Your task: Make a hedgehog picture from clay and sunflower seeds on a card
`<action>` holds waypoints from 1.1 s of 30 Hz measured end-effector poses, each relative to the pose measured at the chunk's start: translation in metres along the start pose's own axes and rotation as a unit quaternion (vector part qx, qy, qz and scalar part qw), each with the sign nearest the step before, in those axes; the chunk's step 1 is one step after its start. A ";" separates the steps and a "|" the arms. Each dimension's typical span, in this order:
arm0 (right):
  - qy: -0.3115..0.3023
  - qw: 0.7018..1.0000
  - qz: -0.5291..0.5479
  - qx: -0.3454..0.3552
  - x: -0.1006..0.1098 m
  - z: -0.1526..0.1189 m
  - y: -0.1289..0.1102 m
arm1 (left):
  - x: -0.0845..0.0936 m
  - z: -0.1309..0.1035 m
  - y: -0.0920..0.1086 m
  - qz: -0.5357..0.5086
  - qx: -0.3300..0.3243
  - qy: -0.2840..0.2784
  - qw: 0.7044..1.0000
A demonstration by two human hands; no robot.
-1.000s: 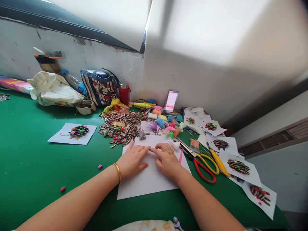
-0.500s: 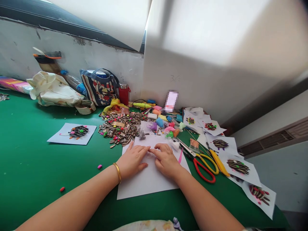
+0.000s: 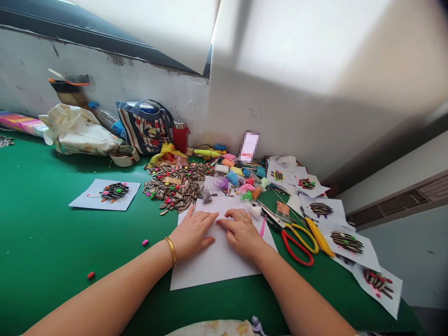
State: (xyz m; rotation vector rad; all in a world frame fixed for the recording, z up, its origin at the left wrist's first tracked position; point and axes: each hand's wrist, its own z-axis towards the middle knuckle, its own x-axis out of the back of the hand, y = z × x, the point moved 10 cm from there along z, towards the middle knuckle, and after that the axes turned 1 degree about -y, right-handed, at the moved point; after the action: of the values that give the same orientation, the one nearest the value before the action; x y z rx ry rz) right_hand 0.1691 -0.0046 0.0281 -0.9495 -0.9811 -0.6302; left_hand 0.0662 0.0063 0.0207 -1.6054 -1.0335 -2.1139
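A white sheet of paper (image 3: 213, 266) lies in front of me on the green tabletop. My left hand (image 3: 194, 231), with a gold bangle at the wrist, rests flat on its left part, fingers stretched and thumb apart, holding nothing. My right hand (image 3: 241, 233) lies on the right part, its fingers bent and slightly spread. Its index fingertip touches the sheet beside a small pale piece (image 3: 217, 227), thin and hard to make out against the white. Beyond my fingers are bags of coloured clay (image 3: 233, 178) and a heap of striped sunflower seeds (image 3: 178, 186).
Red- and yellow-handled scissors (image 3: 297, 247) and a yellow utility knife (image 3: 319, 237) lie at the right. Seed-decorated cards (image 3: 348, 242) line the right edge; another card (image 3: 105, 196) lies left. Bags (image 3: 145, 128) and a red flask (image 3: 180, 137) stand along the wall.
My right index fingertip has drawn back slightly to the right, away from my left fingers, so more of the pale piece shows. My left hand has stayed in place.
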 end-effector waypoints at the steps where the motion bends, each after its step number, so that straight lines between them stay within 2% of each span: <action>1: -0.002 1.000 0.001 -0.001 0.000 0.000 0.000 | 0.000 0.000 0.000 0.000 0.000 -0.001 1.000; 13: -0.018 0.999 -0.039 0.022 0.003 -0.004 -0.008 | 0.000 -0.001 0.000 -0.001 0.000 -0.001 1.000; 33: -0.017 0.999 -0.024 0.035 0.000 -0.006 -0.014 | 0.001 0.000 0.001 0.001 0.002 -0.004 1.000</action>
State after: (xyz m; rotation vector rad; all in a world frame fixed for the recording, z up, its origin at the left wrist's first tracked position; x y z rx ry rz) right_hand 0.1602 -0.0160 0.0321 -0.8793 -1.0515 -0.6182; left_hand 0.0662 0.0057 0.0220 -1.6130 -1.0392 -2.1044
